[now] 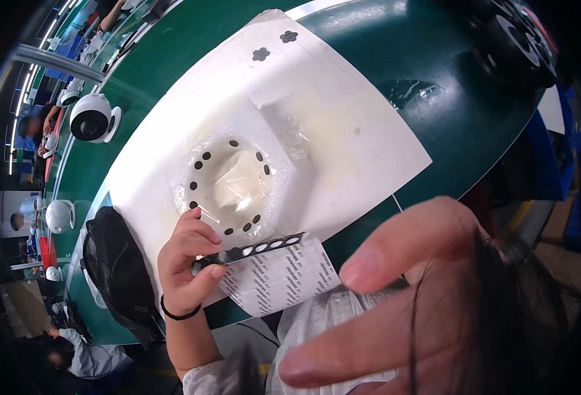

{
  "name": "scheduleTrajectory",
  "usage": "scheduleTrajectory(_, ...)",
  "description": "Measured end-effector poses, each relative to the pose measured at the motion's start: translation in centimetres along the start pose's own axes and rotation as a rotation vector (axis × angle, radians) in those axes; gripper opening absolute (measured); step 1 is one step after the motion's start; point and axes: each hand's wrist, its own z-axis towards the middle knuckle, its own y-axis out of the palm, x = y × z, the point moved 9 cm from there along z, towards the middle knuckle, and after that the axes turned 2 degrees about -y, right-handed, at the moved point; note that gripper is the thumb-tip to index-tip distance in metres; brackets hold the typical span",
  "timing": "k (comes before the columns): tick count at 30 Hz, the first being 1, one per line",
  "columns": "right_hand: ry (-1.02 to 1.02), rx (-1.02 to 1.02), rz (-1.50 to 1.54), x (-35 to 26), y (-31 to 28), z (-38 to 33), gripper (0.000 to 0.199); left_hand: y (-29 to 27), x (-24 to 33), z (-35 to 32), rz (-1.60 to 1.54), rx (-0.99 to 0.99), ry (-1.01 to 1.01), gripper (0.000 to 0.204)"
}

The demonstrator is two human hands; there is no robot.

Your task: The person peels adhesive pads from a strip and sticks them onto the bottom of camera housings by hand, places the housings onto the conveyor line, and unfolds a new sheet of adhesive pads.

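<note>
My left hand (186, 266) pinches the end of a sticker sheet (280, 280) between thumb and fingers. The sheet is white printed backing paper, curving down toward my lap. Along its upper edge runs a black strip (271, 245) with a row of oval holes. Just beyond it lies a white foam block (282, 181) with a round hollow and clear plastic film over it. Several small black oval pads (206, 156) sit around the hollow's rim. Close to the camera, my right hand (422, 283) has thumb and fingers spread, with nothing visible in them.
Under the foam block is a white board (369, 131) on a green table (343, 39). Two black flower-shaped pieces (260, 54) lie at its far end. A black mesh cap (120, 276) is at the left, a white round camera (93, 118) farther off, dark round equipment (514, 49) far right.
</note>
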Motion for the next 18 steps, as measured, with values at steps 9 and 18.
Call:
scheduleTrajectory(9, -0.024, 0.015, -0.021, 0.1, 0.5, 3.7, 0.018, 0.5, 0.4, 0.9, -0.005, -0.028, 0.055, 0.019)
scheduleTrajectory(18, -0.083, 0.007, -0.030, -0.5, -0.3, 0.5, 0.018, 0.0, 0.1, 0.1, 0.005, -0.009, 0.039, 0.020)
